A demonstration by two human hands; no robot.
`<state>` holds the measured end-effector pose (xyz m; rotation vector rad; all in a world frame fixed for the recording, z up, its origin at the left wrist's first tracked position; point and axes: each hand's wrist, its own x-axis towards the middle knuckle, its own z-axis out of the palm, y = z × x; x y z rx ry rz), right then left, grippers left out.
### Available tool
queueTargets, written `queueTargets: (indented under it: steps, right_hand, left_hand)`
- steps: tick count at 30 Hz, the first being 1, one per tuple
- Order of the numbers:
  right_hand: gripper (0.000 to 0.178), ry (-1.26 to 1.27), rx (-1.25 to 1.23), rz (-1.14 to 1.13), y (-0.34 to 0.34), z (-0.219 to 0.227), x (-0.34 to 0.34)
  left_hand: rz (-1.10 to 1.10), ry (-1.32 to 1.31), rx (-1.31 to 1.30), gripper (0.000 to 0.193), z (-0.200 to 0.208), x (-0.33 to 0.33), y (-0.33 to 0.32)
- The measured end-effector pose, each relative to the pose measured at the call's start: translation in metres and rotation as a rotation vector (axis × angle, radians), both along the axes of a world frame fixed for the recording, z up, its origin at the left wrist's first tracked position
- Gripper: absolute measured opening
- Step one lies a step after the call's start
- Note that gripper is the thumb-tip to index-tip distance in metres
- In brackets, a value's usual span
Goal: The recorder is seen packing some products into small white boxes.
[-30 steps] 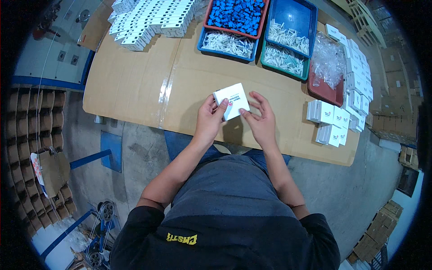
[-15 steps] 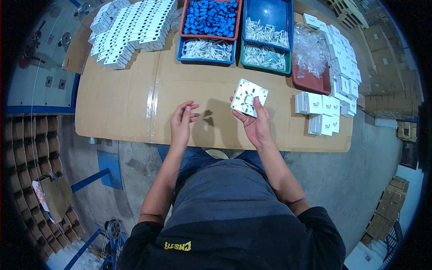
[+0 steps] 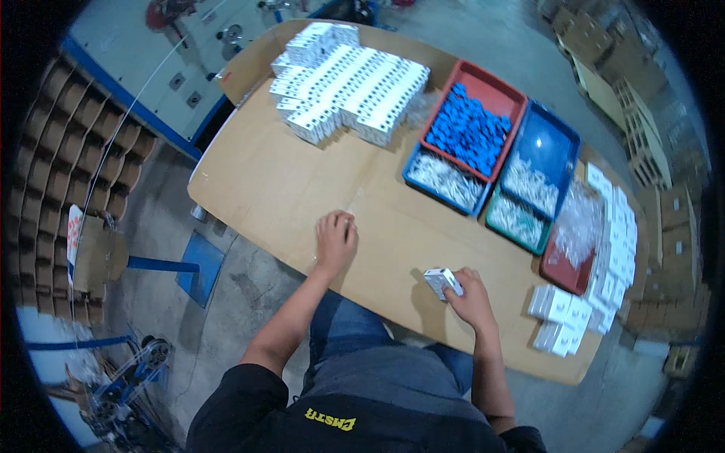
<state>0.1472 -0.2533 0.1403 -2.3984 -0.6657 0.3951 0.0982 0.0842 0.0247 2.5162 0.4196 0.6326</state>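
Observation:
In my right hand (image 3: 473, 297) is a white square plastic device (image 3: 440, 282), gripped by its near right side, with the thumb across it. It is tilted above the cardboard-covered table near the front edge, and its slim side with small dark marks shows. To the left, my left hand (image 3: 337, 240) hovers over or rests on the cardboard, back of the hand up. Its fingers are loosely bent, with a dark gap beside them and nothing seen in it. The fingertips are partly hidden.
Rows of white boxes (image 3: 347, 87) stand at the far left. Trays hold blue plastic parts (image 3: 470, 128) and white pieces (image 3: 447, 180). Clear plastic bags (image 3: 578, 223) lie over a red tray (image 3: 566, 272). More white units (image 3: 560, 313) are stacked at the right edge.
The view has swung left and turned. My right hand has lowered and tipped the white device from face-up to nearly edge-on. My left hand has turned back-up, fingers bent.

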Motion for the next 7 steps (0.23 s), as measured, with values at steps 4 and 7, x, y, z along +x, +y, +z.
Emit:
queueTargets:
  steps: [4, 7]
  right_hand:
    - [0.027, 0.125, 0.06, -0.108, 0.031, 0.015, 0.039]
    - [0.036, 0.279, 0.092, -0.163, 0.06, 0.011, 0.09]
  left_hand:
    - [0.013, 0.087, 0.049, 0.029, 0.02, 0.003, -0.011]
    - [0.09, 0.13, 0.093, 0.049, -0.003, 0.009, -0.002]
